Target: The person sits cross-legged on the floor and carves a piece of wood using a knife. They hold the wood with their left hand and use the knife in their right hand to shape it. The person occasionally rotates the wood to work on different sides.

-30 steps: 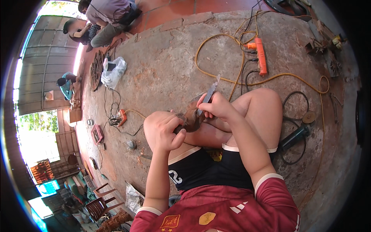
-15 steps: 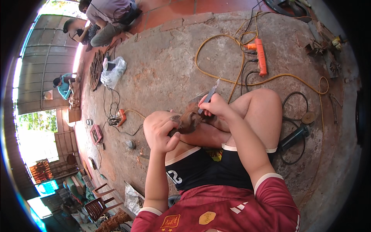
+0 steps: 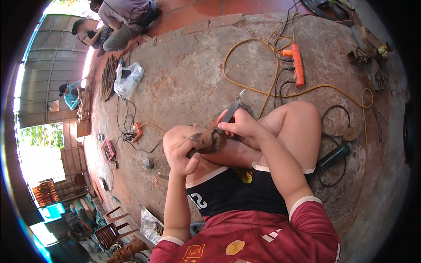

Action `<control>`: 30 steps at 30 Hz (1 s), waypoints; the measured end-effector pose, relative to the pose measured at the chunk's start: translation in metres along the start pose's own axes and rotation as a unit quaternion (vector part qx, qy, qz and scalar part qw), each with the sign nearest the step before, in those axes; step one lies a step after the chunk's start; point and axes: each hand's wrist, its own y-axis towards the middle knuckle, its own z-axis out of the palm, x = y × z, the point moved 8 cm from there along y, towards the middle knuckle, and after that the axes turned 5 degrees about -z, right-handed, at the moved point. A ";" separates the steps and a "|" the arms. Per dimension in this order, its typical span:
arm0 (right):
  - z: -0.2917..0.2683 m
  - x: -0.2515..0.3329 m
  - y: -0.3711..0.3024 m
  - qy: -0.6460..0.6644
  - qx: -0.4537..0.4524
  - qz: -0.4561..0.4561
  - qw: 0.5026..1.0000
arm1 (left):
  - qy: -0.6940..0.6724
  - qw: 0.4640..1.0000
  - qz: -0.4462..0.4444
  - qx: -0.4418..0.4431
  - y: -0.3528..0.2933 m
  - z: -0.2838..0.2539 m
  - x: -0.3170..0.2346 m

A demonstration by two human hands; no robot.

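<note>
A brown carved wood piece (image 3: 211, 141) lies across my bare crossed legs. My left hand (image 3: 180, 154) is closed round its left end, with the thumb out to the side. My right hand (image 3: 239, 123) pinches a slim grey hand tool (image 3: 230, 114) over the right end of the carving. The tool slants up and away, with a pale, narrow tip at its far end; I cannot make out its exact kind. Where its lower end meets the wood is hidden by my fingers.
An orange power strip (image 3: 297, 65) with a yellow cord (image 3: 324, 86) lies ahead right. Beside my right knee is a dark green power tool (image 3: 334, 157). A second orange socket (image 3: 137, 132), a white plastic bag (image 3: 129, 81) and several people (image 3: 127, 19) are to the left.
My right hand has moved slightly left and down along the carving, and the grey tool has turned in its grip. My left hand keeps its hold, shifted slightly.
</note>
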 end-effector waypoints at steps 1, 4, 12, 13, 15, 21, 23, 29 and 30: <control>0.000 -0.002 0.001 0.003 -0.006 0.004 1.000 | -0.001 1.000 -0.001 -0.001 0.000 0.000 0.001; -0.002 -0.014 0.003 0.004 -0.031 0.036 0.999 | 0.000 1.000 -0.004 -0.003 -0.002 -0.001 0.004; -0.003 -0.024 0.001 0.037 -0.055 0.067 0.996 | 0.008 1.000 -0.004 0.000 -0.002 0.000 0.002; -0.003 -0.023 0.001 0.043 -0.062 0.060 0.995 | 0.004 1.000 -0.003 -0.001 -0.002 0.000 0.001; -0.002 -0.019 0.001 0.056 -0.076 0.045 0.995 | -0.002 1.000 0.000 -0.005 0.000 0.000 0.000; -0.016 -0.026 -0.002 -0.037 -0.110 0.107 0.987 | 0.008 1.000 -0.008 0.001 0.001 -0.003 0.000; -0.016 -0.029 -0.001 -0.036 -0.109 0.100 0.988 | 0.005 1.000 0.000 0.000 0.002 -0.003 0.000; -0.005 -0.026 -0.001 0.030 -0.091 0.082 0.992 | 0.007 1.000 0.003 0.001 0.002 -0.001 -0.003; -0.007 -0.028 -0.001 0.019 -0.091 0.086 0.992 | 0.009 1.000 0.005 0.001 0.002 -0.001 -0.005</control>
